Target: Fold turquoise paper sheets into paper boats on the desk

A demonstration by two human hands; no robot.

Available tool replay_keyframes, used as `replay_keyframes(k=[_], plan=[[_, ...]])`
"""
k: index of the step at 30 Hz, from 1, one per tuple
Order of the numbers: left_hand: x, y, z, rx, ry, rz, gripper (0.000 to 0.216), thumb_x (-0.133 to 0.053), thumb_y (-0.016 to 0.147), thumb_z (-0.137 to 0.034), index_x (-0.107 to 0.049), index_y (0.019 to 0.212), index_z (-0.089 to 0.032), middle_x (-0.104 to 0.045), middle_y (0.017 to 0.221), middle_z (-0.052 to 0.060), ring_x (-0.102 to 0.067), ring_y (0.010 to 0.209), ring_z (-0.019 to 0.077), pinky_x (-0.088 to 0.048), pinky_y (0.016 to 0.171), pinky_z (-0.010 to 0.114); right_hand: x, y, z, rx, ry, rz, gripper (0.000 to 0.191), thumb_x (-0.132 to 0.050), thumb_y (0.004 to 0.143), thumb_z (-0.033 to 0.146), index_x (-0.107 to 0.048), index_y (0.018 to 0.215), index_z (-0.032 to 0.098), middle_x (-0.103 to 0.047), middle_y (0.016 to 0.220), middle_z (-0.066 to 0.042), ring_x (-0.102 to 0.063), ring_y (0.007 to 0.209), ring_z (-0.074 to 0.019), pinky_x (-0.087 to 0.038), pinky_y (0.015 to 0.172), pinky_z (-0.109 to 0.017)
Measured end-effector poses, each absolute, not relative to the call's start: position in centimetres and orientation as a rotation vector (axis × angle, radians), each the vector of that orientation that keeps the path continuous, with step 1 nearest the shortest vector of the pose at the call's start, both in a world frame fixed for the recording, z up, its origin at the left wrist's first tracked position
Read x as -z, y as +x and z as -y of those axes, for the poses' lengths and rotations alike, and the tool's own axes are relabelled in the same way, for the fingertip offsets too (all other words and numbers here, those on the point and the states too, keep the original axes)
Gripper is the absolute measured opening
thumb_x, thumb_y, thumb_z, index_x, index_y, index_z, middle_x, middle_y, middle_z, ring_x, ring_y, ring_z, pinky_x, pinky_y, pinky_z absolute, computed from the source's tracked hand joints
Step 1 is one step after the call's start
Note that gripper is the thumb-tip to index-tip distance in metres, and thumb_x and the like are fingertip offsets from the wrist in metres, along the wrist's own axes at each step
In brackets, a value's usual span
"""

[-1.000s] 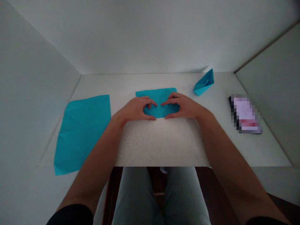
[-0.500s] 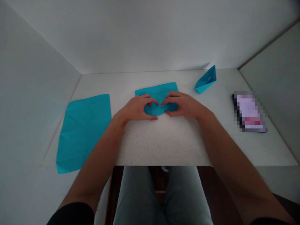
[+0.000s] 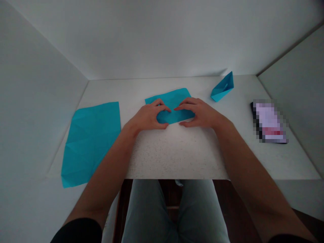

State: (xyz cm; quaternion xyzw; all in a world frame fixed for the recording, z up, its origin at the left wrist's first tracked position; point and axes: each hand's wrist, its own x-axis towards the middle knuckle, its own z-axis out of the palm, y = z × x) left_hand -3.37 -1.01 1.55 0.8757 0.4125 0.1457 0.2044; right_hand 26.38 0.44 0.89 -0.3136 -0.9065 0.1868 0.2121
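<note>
A piece of blue paper, apparently folded, lies on the table between my hands, its far edge slightly slanted. My left hand curves around its left part, with the fingertips resting on top and the thumb at the near edge. On the right side, the fingertips of my right hand touch the top of the paper. Its thumb is spread away, on the table just in front of the near edge. Parts of both paper sides are hidden under my hands.
A larger creased blue sheet lies at the left, partly behind my left forearm and reaching past the table's edge. A folded blue paper boat stands at the back right. A blurred phone lies at the right. White walls enclose the table.
The near edge of the paper has flattened and straightened, and its right side has come away from my right thumb. Both hands stay almost in place.
</note>
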Motion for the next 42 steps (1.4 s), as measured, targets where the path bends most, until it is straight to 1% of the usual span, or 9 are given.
replay_keyframes(k=[8,12,17,19,22,25,31,35,42], plan=[[-1.8,-3.4,1.1,-0.409,2.437,-1.172,0.060,-0.081,0.082,-0.045,-0.075,0.139,-0.026,-0.061,0.149,0.012,-0.068,0.082,0.0180,-0.058,0.084,0.038,-1.0,27.1,-0.7,-0.440,-1.014,2.321,0.048,-0.076,0.096,0.055,-0.076,0.139,0.033,-0.069,0.129,-0.013,-0.065,0.124,-0.0377,-0.053,0.110,-0.059],[-1.5,-3.5,0.9,-0.461,2.422,-1.148,0.056,-0.077,0.085,-0.046,-0.075,0.137,-0.025,-0.063,0.146,0.012,-0.068,0.081,0.0178,-0.058,0.085,0.038,-1.3,27.5,-0.7,-0.485,-1.092,2.145,0.052,-0.064,0.104,0.062,-0.071,0.147,0.033,-0.067,0.130,-0.013,-0.066,0.121,-0.0339,-0.059,0.104,-0.054],[-1.2,-3.7,0.7,-0.524,2.400,-1.102,0.049,-0.073,0.088,-0.044,-0.076,0.132,-0.023,-0.067,0.138,0.012,-0.064,0.079,0.0161,-0.057,0.083,0.037,-1.8,27.9,-0.3,-0.473,-0.980,2.328,0.063,-0.082,0.090,0.068,-0.074,0.143,0.034,-0.070,0.138,-0.012,-0.064,0.130,-0.0386,-0.049,0.115,-0.060],[-1.1,-3.7,0.6,-0.539,2.397,-1.082,0.048,-0.072,0.089,-0.043,-0.076,0.132,-0.022,-0.067,0.135,0.011,-0.064,0.079,0.0159,-0.057,0.083,0.036,-1.7,28.0,-0.4,-0.419,-0.979,2.422,0.057,-0.086,0.088,0.062,-0.077,0.138,0.035,-0.072,0.141,-0.011,-0.063,0.132,-0.0403,-0.044,0.116,-0.061],[-1.3,-3.8,0.6,-0.535,2.390,-1.061,0.046,-0.071,0.091,-0.045,-0.076,0.130,-0.022,-0.068,0.132,0.011,-0.065,0.082,0.0172,-0.056,0.084,0.037,-1.4,28.0,-0.8,-0.392,-1.033,2.475,0.029,-0.077,0.097,0.048,-0.083,0.121,0.035,-0.079,0.131,-0.008,-0.068,0.125,-0.0378,-0.045,0.110,-0.058],[-1.8,-4.0,0.6,-0.556,2.346,-1.035,0.049,-0.070,0.095,-0.057,-0.076,0.131,-0.023,-0.069,0.133,0.012,-0.069,0.089,0.0201,-0.058,0.090,0.039,-1.6,27.6,-0.9,-0.387,-1.050,2.395,0.019,-0.069,0.102,0.042,-0.084,0.110,0.032,-0.083,0.116,-0.007,-0.073,0.113,-0.0345,-0.046,0.106,-0.055],[-2.0,-4.5,0.2,-0.937,2.052,-0.933,0.089,-0.057,0.085,-0.098,-0.076,0.130,-0.024,-0.076,0.120,0.013,-0.073,0.104,0.0286,-0.061,0.085,0.042,-3.0,27.2,0.1,-0.437,-1.142,1.945,0.025,-0.076,0.099,0.051,-0.082,0.105,0.028,-0.082,0.100,-0.007,-0.075,0.093,-0.0302,-0.058,0.088,-0.048],[-1.2,-4.0,-0.4,-1.230,1.675,-1.088,0.068,-0.075,0.085,-0.085,-0.079,0.114,-0.024,-0.081,0.104,0.008,-0.076,0.090,0.0262,-0.063,0.076,0.039,-2.8,27.5,-0.3,-0.572,-1.117,1.654,0.033,-0.087,0.089,0.056,-0.080,0.105,0.028,-0.079,0.095,-0.004,-0.073,0.085,-0.0245,-0.061,0.075,-0.041],[-0.3,-4.0,-1.6,-1.355,1.399,-1.267,0.050,-0.081,0.089,-0.065,-0.078,0.117,-0.023,-0.084,0.114,0.009,-0.077,0.098,0.0273,-0.065,0.082,0.038,-1.4,27.7,-1.5,-1.034,-1.236,1.428,0.062,-0.090,0.082,0.063,-0.067,0.130,0.032,-0.073,0.096,0.000,-0.070,0.077,-0.0198,-0.059,0.060,-0.032]])
